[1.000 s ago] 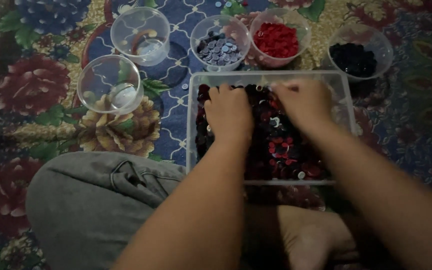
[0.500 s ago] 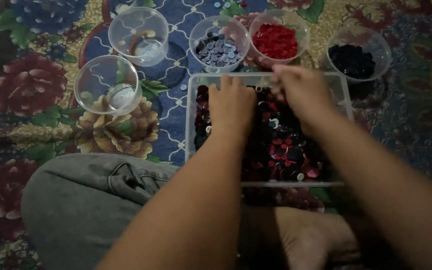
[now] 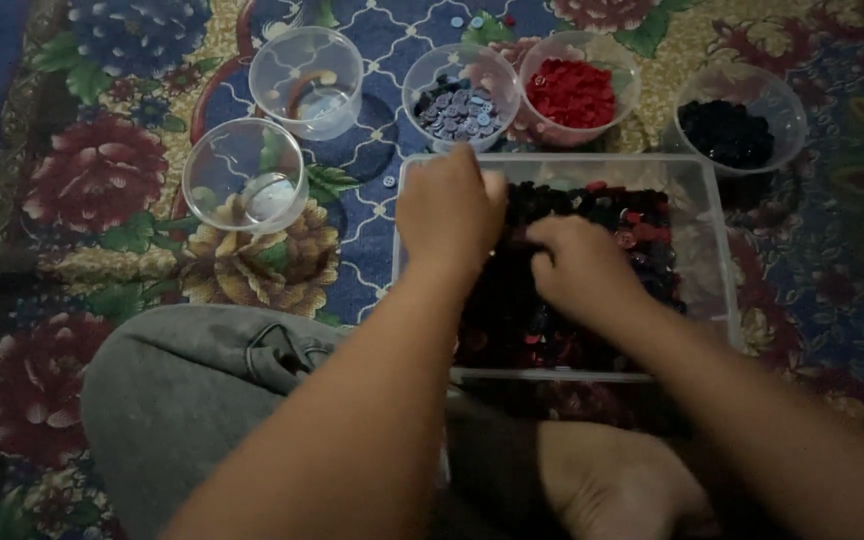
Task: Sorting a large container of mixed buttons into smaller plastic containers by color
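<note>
A: Buttons (image 3: 592, 300), a dark and red heap of them, lie in the clear tray (image 3: 707, 250) on the carpet (image 3: 102, 180), just in front of the person's crossed legs; that keeps the heap within easy reach of both arms.

B: And the hands?

A: Both are down in the tray; the left hand (image 3: 449, 212) is curled knuckles-up at the tray's far left corner, fingers bent under; the right hand (image 3: 580, 268) rests on the middle of the heap, fingers tucked in toward the left one. Whether either has a button pinched I cannot tell; the fingertips are hidden and the light is dim.

B: What about the cups?

A: Five clear cups stand in an arc beyond and beside the tray, each apart from its neighbour, so each colour has its own place; the grey cup (image 3: 457, 100) holds grey-blue buttons, the red cup (image 3: 574, 88) red ones, the black cup (image 3: 732, 125) black ones. The two left cups (image 3: 277, 130) look almost bare; one seems to hold a pale piece or two.

B: Anything loose?

A: A few stray buttons lie on the carpet beyond the grey cup; a grey-clad knee (image 3: 192, 400) and a bare foot (image 3: 612, 490) sit just below the tray.
</note>
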